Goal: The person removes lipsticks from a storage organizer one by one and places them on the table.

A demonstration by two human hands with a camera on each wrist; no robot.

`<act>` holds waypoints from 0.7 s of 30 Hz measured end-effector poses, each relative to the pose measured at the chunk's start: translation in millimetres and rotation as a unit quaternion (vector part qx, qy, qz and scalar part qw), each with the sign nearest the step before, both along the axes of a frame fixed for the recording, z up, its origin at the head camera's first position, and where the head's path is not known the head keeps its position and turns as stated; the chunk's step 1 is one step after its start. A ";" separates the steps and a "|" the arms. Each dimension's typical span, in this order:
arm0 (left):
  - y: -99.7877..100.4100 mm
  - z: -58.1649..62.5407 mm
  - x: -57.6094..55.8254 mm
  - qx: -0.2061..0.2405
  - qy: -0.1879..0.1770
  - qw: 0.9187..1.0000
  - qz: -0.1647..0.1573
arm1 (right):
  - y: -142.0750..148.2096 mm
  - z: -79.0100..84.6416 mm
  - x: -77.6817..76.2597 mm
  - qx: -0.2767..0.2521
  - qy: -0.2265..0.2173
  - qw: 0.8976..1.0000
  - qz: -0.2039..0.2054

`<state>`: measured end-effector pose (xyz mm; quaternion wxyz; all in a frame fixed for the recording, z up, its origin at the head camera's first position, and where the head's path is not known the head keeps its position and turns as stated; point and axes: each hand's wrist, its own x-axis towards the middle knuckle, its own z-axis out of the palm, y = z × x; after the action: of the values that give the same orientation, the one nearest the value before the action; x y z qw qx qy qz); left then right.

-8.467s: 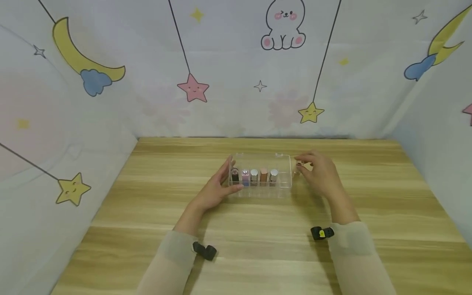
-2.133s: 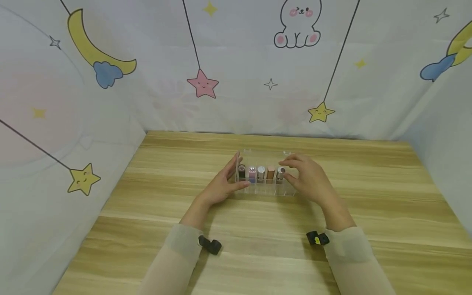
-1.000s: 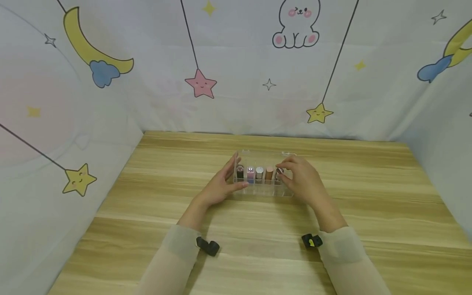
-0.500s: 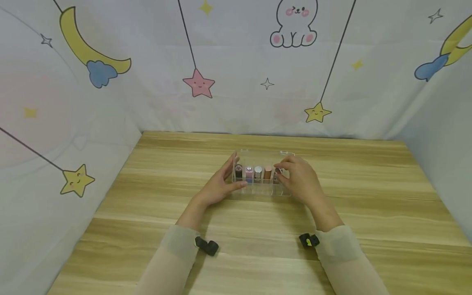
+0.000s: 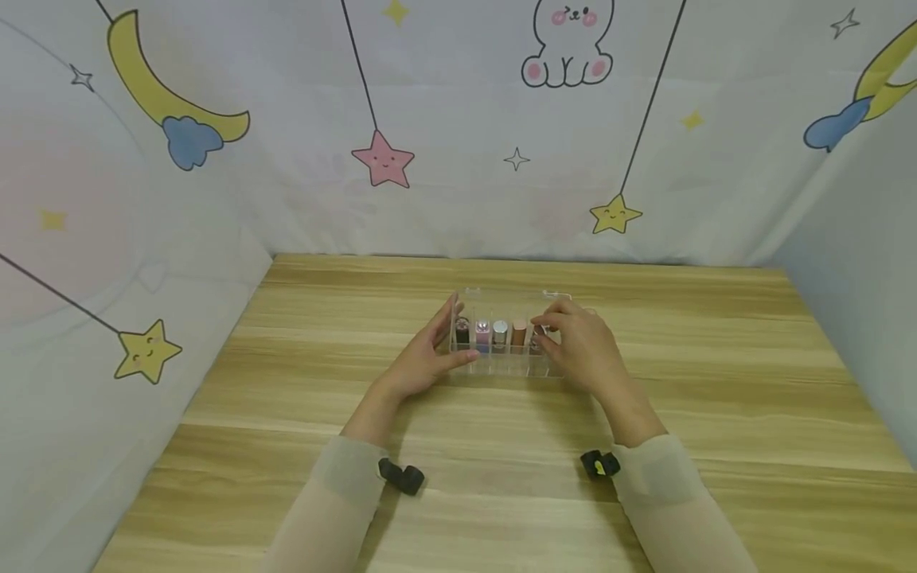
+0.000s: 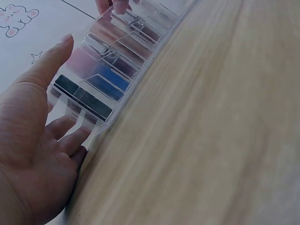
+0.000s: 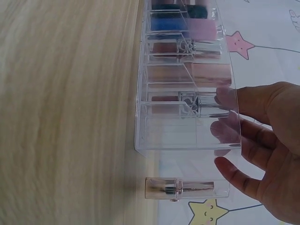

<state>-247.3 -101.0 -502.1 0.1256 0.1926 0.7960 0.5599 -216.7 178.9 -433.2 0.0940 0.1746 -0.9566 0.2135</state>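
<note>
A clear plastic lipstick organizer stands on the table with several lipsticks upright in its slots. My left hand holds its left end, thumb along the front and fingers behind. At the right, my right hand pinches the silver cap of a lipstick that sits in its slot. Left of that one are a copper-capped lipstick, another silver-capped lipstick, a pink and blue lipstick and a dark lipstick. The slot at the far right end holds nothing.
A clear-capped lipstick stands on the table just beyond the organizer's right end, mostly hidden by the right hand in the head view. The wooden table meets a printed cloth backdrop at the back and sides.
Earlier my right hand held the clear-capped lipstick right of the organizer. It has since moved left, onto the silver-capped lipstick in its slot. The left hand keeps its hold; the last half second shows little movement.
</note>
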 end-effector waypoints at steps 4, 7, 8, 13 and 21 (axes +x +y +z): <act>0.2 0.7 0.4 0.003 0.000 1.000 0.001 | -0.1 0.7 0.6 -0.002 -0.005 1.000 -0.002; 0.4 1.3 0.5 0.005 -0.002 1.000 0.003 | 0.2 1.0 0.6 -0.003 -0.005 1.000 0.000; 0.4 1.3 0.4 0.003 -0.004 1.000 0.004 | 0.4 1.2 0.6 -0.003 -0.005 1.000 0.000; 0.8 1.5 0.1 0.002 -0.006 1.000 0.003 | 1.0 2.4 0.9 -0.003 -0.001 1.000 0.002; 0.5 1.0 0.4 0.000 -0.005 1.000 0.003 | 0.7 6.6 1.5 -0.017 -0.011 1.000 -0.006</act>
<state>-247.0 -100.5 -501.0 0.1278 0.1879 0.7958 0.5613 -215.2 179.6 -426.6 0.0874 0.1645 -0.9549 0.2314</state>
